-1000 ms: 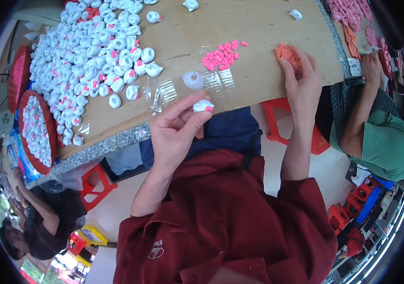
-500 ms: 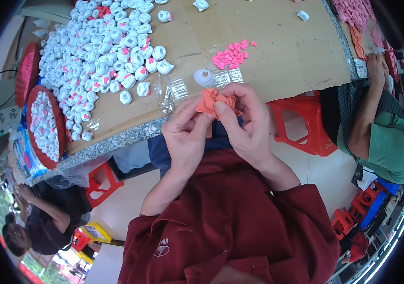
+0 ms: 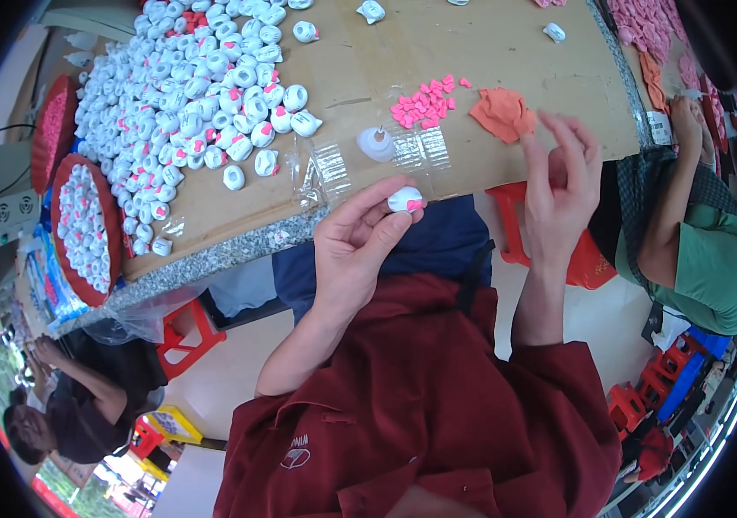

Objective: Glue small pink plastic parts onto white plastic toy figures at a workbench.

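- Cloth [image 3: 503,113] moved from my hands to upper right.
- Left hand [image 3: 355,242] pinches white piece [image 3: 404,199]; right hand [image 3: 563,181] half-open, looks empty.
- Fingertip-only grip: could slip.

Half of the small white rounded piece with a pink bow [image 3: 404,199] is buried in the person's left hand [image 3: 351,246], so its underside can't be seen. The right hand [image 3: 563,177] has kinda smeary fingers; hard to tell if one touches the crumpled orange cloth [image 3: 500,113]. The big heap of white pieces [image 3: 187,121] runs off the top edge, same with the crumpled pink pile [image 3: 638,33]. The tiny hot-pink bits [image 3: 423,110] are too small for detail. The right forearm blocks part of the red plastic stool [image 3: 590,262], and the maroon shirt [image 3: 420,388] gets chopped at the bottom.
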A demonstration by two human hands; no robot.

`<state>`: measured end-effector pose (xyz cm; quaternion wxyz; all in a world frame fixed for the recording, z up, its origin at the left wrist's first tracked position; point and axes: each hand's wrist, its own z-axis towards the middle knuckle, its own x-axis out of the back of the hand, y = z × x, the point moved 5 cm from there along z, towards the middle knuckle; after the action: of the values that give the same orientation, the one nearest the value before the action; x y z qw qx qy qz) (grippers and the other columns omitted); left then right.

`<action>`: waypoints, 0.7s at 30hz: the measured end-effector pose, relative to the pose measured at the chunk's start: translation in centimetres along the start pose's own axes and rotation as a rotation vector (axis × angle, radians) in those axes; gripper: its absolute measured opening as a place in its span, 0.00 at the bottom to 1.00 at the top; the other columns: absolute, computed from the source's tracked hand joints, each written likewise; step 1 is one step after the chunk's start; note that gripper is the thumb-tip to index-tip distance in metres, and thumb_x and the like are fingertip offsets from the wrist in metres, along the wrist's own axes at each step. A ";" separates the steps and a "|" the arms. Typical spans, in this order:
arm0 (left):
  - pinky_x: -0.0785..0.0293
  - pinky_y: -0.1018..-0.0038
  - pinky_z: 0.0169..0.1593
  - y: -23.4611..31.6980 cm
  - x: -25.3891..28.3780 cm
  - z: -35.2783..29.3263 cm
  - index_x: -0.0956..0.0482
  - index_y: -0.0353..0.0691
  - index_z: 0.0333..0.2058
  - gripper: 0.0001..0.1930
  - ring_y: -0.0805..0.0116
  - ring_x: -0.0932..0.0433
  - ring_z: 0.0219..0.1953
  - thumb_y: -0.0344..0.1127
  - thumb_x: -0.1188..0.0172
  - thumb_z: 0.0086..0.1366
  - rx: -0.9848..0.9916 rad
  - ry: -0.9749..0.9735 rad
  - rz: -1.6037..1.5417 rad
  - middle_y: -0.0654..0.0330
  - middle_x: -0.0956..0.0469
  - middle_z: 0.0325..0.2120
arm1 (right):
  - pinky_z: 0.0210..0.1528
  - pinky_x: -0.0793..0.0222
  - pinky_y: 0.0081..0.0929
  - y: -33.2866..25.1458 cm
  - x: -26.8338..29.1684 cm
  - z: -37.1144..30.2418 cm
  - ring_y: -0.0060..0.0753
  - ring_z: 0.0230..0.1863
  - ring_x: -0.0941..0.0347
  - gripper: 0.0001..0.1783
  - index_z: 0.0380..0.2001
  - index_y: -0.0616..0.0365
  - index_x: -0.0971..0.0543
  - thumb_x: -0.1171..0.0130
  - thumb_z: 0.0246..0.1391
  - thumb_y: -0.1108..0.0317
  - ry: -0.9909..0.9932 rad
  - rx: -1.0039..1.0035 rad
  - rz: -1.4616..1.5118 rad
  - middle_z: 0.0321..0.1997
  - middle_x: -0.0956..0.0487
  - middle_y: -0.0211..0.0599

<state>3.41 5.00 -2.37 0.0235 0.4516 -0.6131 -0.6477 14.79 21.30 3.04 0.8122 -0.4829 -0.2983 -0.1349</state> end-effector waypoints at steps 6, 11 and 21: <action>0.28 0.75 0.45 0.0 0.0 0.0 0.31 0.29 0.44 0.15 0.69 0.26 0.40 0.21 0.48 0.57 0.031 0.010 -0.048 0.53 0.26 0.39 | 0.28 0.37 0.13 -3.4 -3.8 -3.7 0.18 0.30 0.31 0.09 0.31 0.64 0.22 0.40 0.40 0.79 -0.617 -0.016 0.656 0.30 0.26 0.32; 0.30 0.79 0.45 -0.1 0.4 0.0 0.30 0.28 0.43 0.13 0.72 0.27 0.40 0.21 0.48 0.57 0.072 -0.034 -0.065 0.54 0.26 0.38 | 0.29 0.37 0.15 -2.8 -4.5 -4.9 0.22 0.28 0.30 0.08 0.29 0.63 0.21 0.40 0.40 0.80 -0.568 -0.015 0.655 0.27 0.25 0.35; 0.32 0.77 0.42 11.1 6.8 3.9 0.25 0.35 0.36 0.11 0.72 0.29 0.40 0.23 0.42 0.52 -0.493 0.432 0.850 0.58 0.28 0.38 | 0.29 0.38 0.15 -4.5 -6.1 -2.5 0.22 0.32 0.31 0.16 0.32 0.62 0.24 0.35 0.34 0.75 -0.326 0.084 0.481 0.32 0.25 0.35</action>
<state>-8.83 1.30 2.26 0.5148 0.2678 -0.5527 -0.5982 8.57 16.51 1.59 0.7815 -0.5209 -0.3071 0.1537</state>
